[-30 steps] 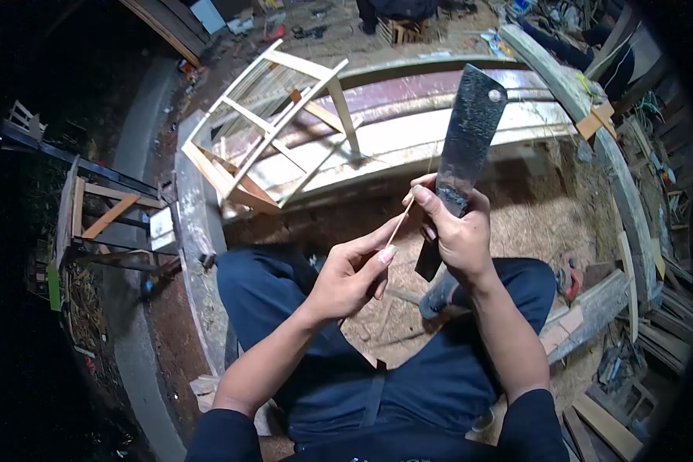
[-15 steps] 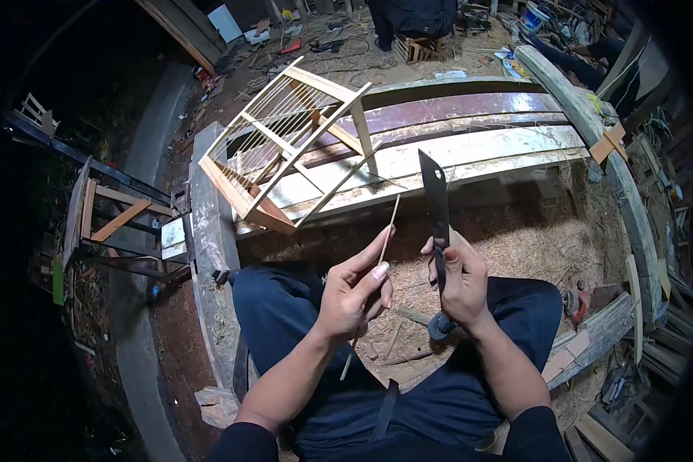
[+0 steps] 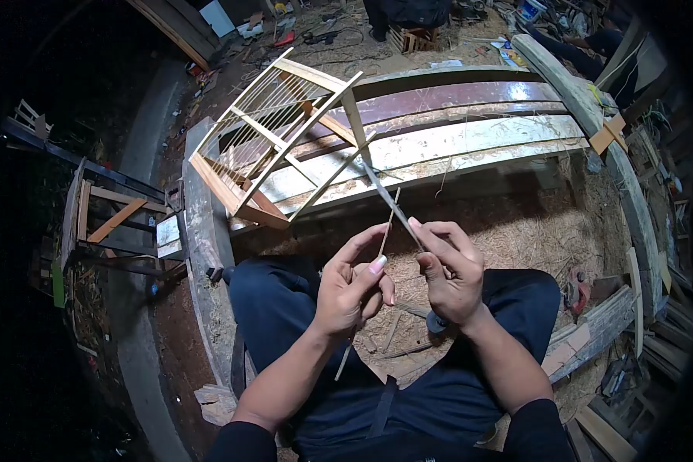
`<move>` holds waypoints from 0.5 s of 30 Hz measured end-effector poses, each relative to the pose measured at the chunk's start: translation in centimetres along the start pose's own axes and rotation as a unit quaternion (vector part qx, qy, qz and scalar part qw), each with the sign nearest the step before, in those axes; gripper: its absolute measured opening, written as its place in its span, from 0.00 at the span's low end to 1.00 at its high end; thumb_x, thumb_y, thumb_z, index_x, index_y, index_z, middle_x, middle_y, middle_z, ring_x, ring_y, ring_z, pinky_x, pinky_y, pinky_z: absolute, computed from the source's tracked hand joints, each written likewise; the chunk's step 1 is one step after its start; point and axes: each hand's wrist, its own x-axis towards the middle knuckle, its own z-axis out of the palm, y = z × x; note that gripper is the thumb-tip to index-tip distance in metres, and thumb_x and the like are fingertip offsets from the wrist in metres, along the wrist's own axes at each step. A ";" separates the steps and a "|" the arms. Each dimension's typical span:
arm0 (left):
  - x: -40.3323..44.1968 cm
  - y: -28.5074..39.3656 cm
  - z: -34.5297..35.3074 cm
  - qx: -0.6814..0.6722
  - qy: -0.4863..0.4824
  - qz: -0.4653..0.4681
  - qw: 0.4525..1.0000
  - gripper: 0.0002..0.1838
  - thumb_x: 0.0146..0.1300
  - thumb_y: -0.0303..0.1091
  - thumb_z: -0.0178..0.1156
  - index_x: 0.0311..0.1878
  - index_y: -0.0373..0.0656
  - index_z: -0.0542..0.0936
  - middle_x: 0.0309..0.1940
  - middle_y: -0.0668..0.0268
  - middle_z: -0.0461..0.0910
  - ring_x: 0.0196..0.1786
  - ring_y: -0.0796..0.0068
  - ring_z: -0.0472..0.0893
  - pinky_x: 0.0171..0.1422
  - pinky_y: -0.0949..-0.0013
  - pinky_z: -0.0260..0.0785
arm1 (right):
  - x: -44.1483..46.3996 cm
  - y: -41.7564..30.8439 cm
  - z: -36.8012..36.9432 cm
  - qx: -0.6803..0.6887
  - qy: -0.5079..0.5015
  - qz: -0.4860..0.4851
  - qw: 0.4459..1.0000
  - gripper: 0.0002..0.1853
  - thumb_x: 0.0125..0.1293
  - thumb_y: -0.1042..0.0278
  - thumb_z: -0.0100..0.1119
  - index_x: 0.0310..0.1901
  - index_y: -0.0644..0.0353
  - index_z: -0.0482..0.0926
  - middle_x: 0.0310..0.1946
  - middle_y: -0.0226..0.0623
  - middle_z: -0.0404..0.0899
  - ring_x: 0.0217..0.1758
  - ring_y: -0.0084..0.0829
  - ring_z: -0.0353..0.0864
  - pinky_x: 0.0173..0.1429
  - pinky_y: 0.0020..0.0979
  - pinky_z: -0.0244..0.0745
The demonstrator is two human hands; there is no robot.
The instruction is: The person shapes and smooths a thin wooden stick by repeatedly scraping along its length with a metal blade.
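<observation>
The table (image 3: 477,138) and the cage-like wooden frame (image 3: 262,130) standing on its left end sit slightly higher and further left in view than half a second ago, and together, so the head seems to have shifted while they stay put; the knife (image 3: 383,189) changes most: then upright and well apart from the stick, it now leans away to the upper left, seen nearly edge-on as a narrow strip; the right hand (image 3: 454,277) turns with it, back of the fingers upward; the left hand (image 3: 346,292) keeps almost the same place and pose; the stick (image 3: 384,242) stays slanted in it, but the blade now crosses the upper end in view, and whether the two touch cannot be told.

Counted, there are one table; parts of two other people in dark clothes, one at the top edge (image 3: 416,11) and one at the upper right (image 3: 585,61); one wooden frame; one knife; two hands; one stick in hand; the right hand is closed round the knife, its handle mostly hidden, index finger alongside the blade; the left hand is half curled, thumb and forefinger pinching the stick, which lies between the person's knees in view, its lower end below the palm.
</observation>
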 end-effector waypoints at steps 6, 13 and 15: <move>0.1 -0.8 0.3 -0.036 0.018 0.024 0.999 0.31 0.78 0.27 0.57 0.81 0.41 0.62 0.34 0.64 0.84 0.18 0.86 0.71 0.20 0.82 0.57 | -1.1 -0.3 1.0 -0.055 -0.039 -0.046 0.997 0.25 0.63 0.71 0.74 0.64 0.55 0.85 0.42 0.46 0.82 0.33 0.38 0.85 0.37 0.35 0.81; -0.5 -0.9 0.3 -0.034 0.026 -0.029 0.999 0.29 0.77 0.25 0.56 0.79 0.41 0.67 0.27 0.70 0.76 0.20 0.85 0.68 0.25 0.77 0.64 | -1.4 0.1 1.2 -0.116 -0.007 -0.050 0.992 0.26 0.63 0.72 0.71 0.64 0.51 0.85 0.39 0.46 0.82 0.32 0.40 0.85 0.34 0.36 0.81; -0.9 -0.8 1.0 -0.075 -0.012 -0.034 0.997 0.25 0.78 0.27 0.55 0.76 0.39 0.70 0.23 0.71 0.72 0.20 0.83 0.69 0.25 0.76 0.62 | -0.7 1.1 0.7 -0.103 0.020 -0.003 0.994 0.26 0.63 0.73 0.71 0.65 0.54 0.84 0.38 0.46 0.82 0.31 0.40 0.84 0.33 0.36 0.81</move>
